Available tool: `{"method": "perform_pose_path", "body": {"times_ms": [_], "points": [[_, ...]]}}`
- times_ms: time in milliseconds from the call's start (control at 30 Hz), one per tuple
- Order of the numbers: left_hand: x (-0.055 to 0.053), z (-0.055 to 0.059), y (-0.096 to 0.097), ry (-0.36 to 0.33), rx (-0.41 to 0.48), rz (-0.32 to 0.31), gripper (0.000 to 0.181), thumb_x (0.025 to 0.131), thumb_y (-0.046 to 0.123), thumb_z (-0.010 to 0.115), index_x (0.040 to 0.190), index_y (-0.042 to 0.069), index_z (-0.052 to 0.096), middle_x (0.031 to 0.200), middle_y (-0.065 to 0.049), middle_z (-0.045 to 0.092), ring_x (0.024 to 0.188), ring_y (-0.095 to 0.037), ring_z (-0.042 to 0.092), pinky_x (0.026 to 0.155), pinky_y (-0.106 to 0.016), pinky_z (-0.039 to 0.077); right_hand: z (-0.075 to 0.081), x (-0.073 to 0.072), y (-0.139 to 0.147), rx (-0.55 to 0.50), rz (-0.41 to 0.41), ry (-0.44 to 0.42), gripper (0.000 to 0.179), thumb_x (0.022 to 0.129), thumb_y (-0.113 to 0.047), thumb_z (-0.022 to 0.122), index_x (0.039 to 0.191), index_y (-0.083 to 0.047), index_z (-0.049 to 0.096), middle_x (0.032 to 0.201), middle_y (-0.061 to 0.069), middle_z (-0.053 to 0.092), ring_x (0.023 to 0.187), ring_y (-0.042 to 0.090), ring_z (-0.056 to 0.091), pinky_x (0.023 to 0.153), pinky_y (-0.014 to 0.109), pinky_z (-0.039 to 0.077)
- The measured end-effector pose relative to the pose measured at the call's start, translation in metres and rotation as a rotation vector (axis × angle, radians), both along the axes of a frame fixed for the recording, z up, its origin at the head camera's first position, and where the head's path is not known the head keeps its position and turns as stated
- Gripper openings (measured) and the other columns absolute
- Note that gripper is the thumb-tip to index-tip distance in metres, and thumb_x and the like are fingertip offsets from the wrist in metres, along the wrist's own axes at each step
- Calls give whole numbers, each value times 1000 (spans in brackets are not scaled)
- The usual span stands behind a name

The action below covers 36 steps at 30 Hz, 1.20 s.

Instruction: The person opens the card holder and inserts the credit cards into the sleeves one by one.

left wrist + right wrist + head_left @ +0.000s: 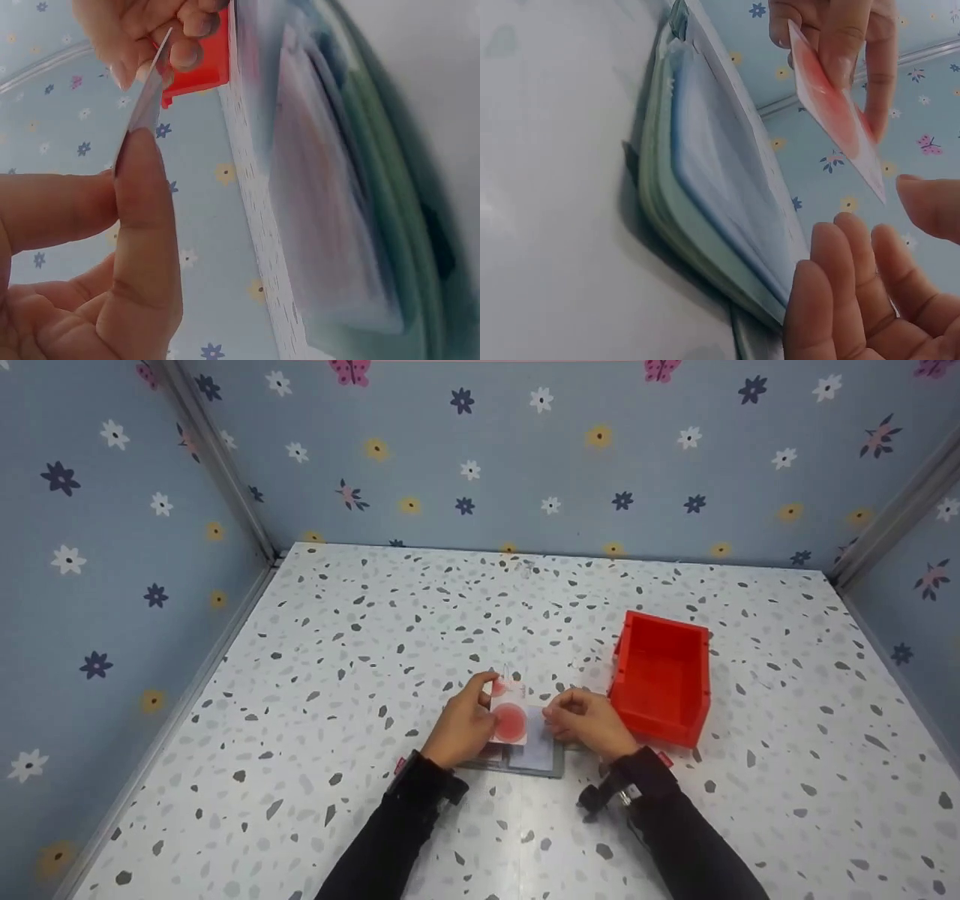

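My left hand point(461, 729) pinches a small white card point(510, 721) with a red circle on it, between thumb and fingers. In the right wrist view, the card point(836, 112) slants down toward my right hand point(870, 300). That hand's thumb and loosely bent fingers stand apart with nothing between them, close to the card's lower corner. Beneath both hands lies a flat album point(536, 757) with clear pockets and a grey-green edge. A pale sheet shows in its right side, and in the left wrist view a filled clear pocket point(322, 202) bulges up from it.
A red plastic bin point(664, 679) stands right of the album, just beyond my right hand. The speckled white table point(375, 622) meets flower-patterned walls point(525, 457) at the back and sides. Black sleeves point(390, 832) and wrist straps cover both forearms.
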<state>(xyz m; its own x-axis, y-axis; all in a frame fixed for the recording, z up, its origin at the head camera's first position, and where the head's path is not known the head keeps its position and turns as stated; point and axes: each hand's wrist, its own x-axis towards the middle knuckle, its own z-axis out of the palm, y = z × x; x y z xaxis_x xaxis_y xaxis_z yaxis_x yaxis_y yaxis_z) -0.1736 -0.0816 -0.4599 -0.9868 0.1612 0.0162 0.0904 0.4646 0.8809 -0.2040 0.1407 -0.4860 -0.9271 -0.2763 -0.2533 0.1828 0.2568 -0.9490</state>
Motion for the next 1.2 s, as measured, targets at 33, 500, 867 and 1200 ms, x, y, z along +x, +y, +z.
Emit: {"method": "perform_pose_path", "body": {"times_ms": [33, 500, 867, 1200], "points": [[0, 0, -3, -7, 6, 4, 61, 82, -6, 54, 141, 7, 45, 94, -11, 59, 69, -13, 52, 68, -27, 48, 1, 0, 0, 29, 4, 35, 17, 89, -17, 70, 100, -5, 64, 94, 8, 70, 80, 21, 66, 77, 28, 59], [-1, -5, -21, -91, -58, 33, 60, 87, -1, 60, 144, 4, 42, 99, -13, 65, 77, -17, 58, 69, -28, 48, 18, 13, 0, 488, 184, 386, 53, 86, -32, 74, 133, -14, 57, 137, 6, 58, 125, 28, 54, 106, 49, 47], [-4, -12, -18, -97, -120, 5, 61, 83, -2, 58, 142, 0, 43, 91, -9, 61, 81, -19, 55, 79, -33, 47, 21, 23, -10, 827, 341, 385, 76, 77, -39, 81, 143, -16, 52, 150, 5, 48, 137, 27, 47, 111, 47, 42], [-2, -14, -14, -89, -129, -12, 59, 84, -2, 61, 141, -3, 43, 91, -10, 61, 78, -18, 53, 76, -32, 47, 18, 25, -15, 885, 355, 378, 76, 72, -33, 85, 139, -12, 55, 147, 6, 52, 134, 28, 49, 112, 47, 41]]}}
